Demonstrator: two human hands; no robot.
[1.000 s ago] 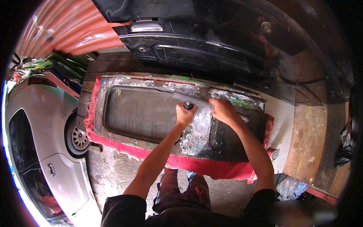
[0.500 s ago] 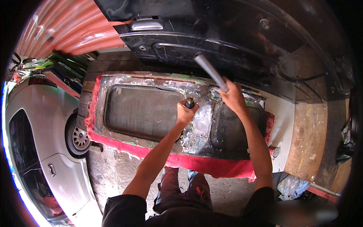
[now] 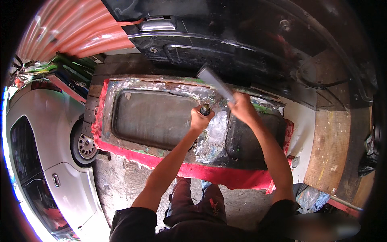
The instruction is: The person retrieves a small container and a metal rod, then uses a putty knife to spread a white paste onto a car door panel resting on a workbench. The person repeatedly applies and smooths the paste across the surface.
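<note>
My left hand (image 3: 200, 122) is wrapped around a short upright tool with a dark, metal-capped handle (image 3: 205, 109); its lower end is hidden under the fist. My right hand (image 3: 242, 108) grips the near end of a grey metal pipe (image 3: 215, 83), which slants up and to the left and is smeared by motion. Pipe and handle are apart in this view. Below both hands lies a worn metal vehicle panel (image 3: 214, 137) with two dark recessed areas, flaking paint and a bare silvery patch between them.
Red cloth (image 3: 229, 178) sticks out around the panel on a wooden bench (image 3: 117, 64). A large black vehicle panel (image 3: 242, 32) stands behind. At left is a silver car (image 3: 68, 153), below red corrugated sheeting (image 3: 84, 28). Plastic bags (image 3: 308, 199) lie at lower right.
My right hand and the pipe have swung left, closer to the tool's handle, and the pipe is now blurred. My left hand with the tool stays in nearly the same place.
</note>
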